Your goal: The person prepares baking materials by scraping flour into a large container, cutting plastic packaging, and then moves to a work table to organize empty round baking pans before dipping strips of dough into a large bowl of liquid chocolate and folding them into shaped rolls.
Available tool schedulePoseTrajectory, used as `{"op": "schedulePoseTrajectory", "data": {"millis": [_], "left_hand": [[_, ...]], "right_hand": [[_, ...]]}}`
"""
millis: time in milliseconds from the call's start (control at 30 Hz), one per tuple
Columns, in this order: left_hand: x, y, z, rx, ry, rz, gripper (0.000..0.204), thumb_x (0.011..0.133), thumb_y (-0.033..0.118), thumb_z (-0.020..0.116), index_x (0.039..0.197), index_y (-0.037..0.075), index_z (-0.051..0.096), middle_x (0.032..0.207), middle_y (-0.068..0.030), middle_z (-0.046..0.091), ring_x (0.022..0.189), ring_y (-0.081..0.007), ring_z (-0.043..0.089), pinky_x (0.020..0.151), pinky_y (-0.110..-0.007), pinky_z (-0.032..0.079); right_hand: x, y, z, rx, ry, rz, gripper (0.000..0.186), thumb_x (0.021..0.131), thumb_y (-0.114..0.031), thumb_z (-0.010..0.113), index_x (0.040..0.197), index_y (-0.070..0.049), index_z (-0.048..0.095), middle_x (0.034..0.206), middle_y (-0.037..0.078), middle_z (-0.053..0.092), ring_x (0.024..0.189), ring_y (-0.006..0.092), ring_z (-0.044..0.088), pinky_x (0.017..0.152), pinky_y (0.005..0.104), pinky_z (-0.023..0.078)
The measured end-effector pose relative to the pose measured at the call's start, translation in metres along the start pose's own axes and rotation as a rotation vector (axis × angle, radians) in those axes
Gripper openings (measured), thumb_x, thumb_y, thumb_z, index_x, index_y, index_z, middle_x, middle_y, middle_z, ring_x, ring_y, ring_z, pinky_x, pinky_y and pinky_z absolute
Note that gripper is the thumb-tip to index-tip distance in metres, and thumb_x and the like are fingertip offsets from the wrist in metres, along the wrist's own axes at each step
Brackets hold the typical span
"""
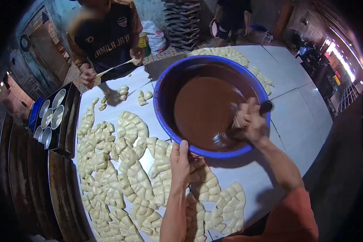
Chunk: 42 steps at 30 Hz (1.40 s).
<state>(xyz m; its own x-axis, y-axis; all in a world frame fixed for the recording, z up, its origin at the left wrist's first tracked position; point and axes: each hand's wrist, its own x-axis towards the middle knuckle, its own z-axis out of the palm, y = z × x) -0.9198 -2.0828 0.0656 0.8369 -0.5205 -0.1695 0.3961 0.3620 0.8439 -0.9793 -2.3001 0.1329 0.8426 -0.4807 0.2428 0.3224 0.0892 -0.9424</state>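
Note:
A large blue basin (159, 115) stands tilted toward me on the white-tiled table, with smooth brown liquid (203, 111) in it. My left hand (182, 161) grips the near rim, thumb on top and fingers beneath. Inside the right part of the basin, my right hand (251, 123) is closed around a utensil with a thick black handle (266, 107). The utensil's working end is blurred and partly sunk in the liquid, so its kind does not show. Strips of pale, segmented dough (139, 177) lie left of the basin and in front of it, some under my left forearm.
Across the table, a person (109, 40) stretches a strip of dough between both hands. More dough (226, 52) lies behind the basin. Round metal tins (57, 117) sit in a dark tray at the left, above stacked dark trays (62, 193). Another person (234, 16) stands at the back.

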Motion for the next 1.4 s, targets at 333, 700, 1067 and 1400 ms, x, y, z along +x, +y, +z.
{"op": "schedulePoseTrajectory", "data": {"millis": [333, 700, 1067, 1400], "left_hand": [[0.003, 0.006, 0.002, 0.066, -0.008, 0.008, 0.034, 0.098, 0.039, 0.049, 0.09, 0.006, 0.05, 0.071, -0.0061, 0.063, 0.06, -0.0139, 0.064, 0.056, -0.026, 0.054], [0.005, -0.004, -0.003, 0.033, -0.05, 0.009, 0.034, 0.098, 0.04, 0.049, 0.097, 0.006, 0.053, 0.07, -0.0046, 0.064, 0.06, -0.0132, 0.064, 0.056, -0.026, 0.055], [0.005, 0.0, -0.016, 0.031, -0.034, 0.024, 0.025, 0.099, 0.033, 0.049, 0.094, 0.009, 0.051, 0.072, -0.0053, 0.065, 0.059, -0.0108, 0.065, 0.054, -0.022, 0.054], [0.006, 0.001, -0.017, 0.049, -0.055, -0.005, 0.034, 0.099, 0.039, 0.048, 0.095, 0.005, 0.051, 0.072, -0.0083, 0.064, 0.058, -0.0142, 0.064, 0.055, -0.025, 0.054]], "right_hand": [[0.088, 0.025, -0.051, -0.314, 0.214, -0.117, 0.043, 0.1, -0.042, 0.044, 0.068, -0.014, 0.047, 0.055, -0.006, 0.04, 0.047, 0.006, 0.036, 0.045, 0.0247, 0.024], [0.043, 0.011, -0.016, -0.099, 0.38, -0.161, 0.053, 0.099, -0.048, 0.042, 0.056, -0.017, 0.035, 0.051, -0.007, 0.026, 0.044, 0.0058, 0.03, 0.042, 0.0256, 0.025], [0.033, 0.026, 0.061, -0.23, 0.185, -0.179, 0.042, 0.099, -0.038, 0.048, 0.074, -0.005, 0.057, 0.06, -0.001, 0.052, 0.051, 0.0099, 0.049, 0.047, 0.0244, 0.035], [0.06, 0.059, 0.064, -0.466, 0.185, -0.222, 0.054, 0.097, -0.052, 0.042, 0.068, -0.01, 0.058, 0.057, 0.002, 0.052, 0.055, 0.0153, 0.054, 0.054, 0.0308, 0.042]]}}
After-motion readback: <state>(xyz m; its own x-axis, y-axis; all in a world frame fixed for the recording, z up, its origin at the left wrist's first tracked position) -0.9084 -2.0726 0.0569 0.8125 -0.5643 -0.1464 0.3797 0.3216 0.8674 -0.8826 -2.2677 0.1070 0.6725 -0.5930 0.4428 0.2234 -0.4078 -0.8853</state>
